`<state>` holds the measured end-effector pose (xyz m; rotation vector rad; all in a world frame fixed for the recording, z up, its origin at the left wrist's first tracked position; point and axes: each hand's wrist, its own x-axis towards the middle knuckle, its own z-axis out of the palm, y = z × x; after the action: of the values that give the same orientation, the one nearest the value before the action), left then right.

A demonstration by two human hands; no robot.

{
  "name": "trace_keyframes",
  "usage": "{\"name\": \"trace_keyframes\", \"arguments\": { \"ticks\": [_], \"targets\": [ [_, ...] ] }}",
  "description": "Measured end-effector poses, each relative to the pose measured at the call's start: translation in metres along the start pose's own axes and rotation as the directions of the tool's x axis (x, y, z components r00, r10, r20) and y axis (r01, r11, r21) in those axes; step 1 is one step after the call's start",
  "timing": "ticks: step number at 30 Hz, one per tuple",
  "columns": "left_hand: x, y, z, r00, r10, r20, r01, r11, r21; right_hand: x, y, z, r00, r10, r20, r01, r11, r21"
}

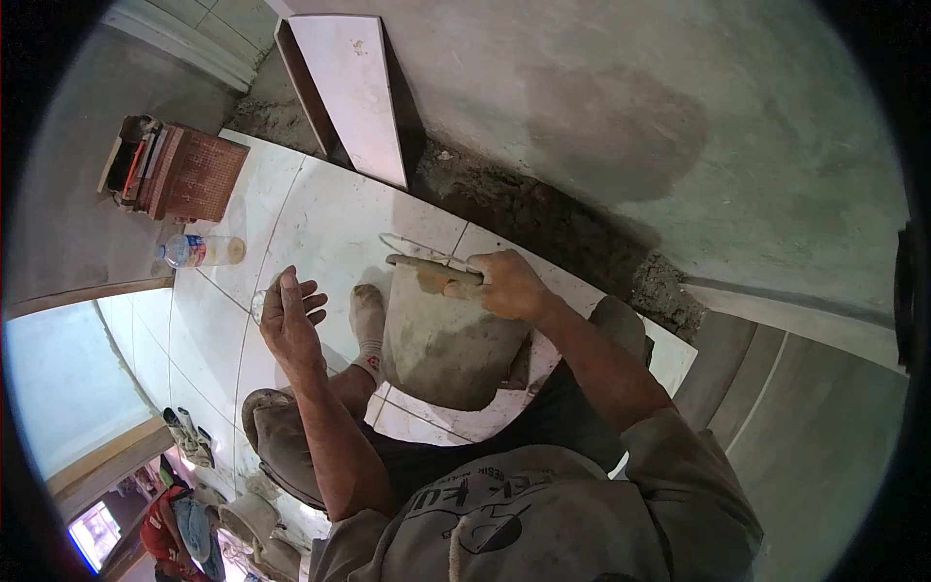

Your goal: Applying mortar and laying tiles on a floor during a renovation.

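Note:
A cement-smeared bucket (451,339) tips toward me between my legs, its mouth facing away. My right hand (509,285) is closed over its rim, near the thin wire handle (417,246). My left hand (293,315) is raised left of the bucket, apart from it, fingers loosely spread and partly bent. A clear, rounded rim like a drinking glass (257,306) shows just behind that hand; whether it touches the fingers I cannot tell. The inside of the bucket is hidden from view.
A water bottle (202,250) and a brown basket (202,173) holding tools are on the white tiled floor (339,213) at far left. White boards (351,97) lean beyond. A dirt strip (524,206) runs along the plastered wall. Clothes (184,533) are at lower left.

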<state>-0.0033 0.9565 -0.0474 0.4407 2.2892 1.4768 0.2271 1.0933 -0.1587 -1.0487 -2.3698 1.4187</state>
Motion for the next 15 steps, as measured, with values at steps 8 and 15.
{"name": "trace_keyframes", "arguments": {
  "ticks": [8,15],
  "targets": [
    [-0.006,0.005,-0.035,0.998,-0.015,-0.066,0.010,0.997,-0.080,0.031,0.013,-0.077,0.934,-0.142,-0.328,-0.003,0.914,-0.405],
    [-0.061,-0.018,-0.028,0.959,-0.242,0.147,0.247,0.969,-0.014,-0.046,-0.070,0.000,0.913,-0.400,-0.077,0.328,0.834,-0.444]
  ]
}}
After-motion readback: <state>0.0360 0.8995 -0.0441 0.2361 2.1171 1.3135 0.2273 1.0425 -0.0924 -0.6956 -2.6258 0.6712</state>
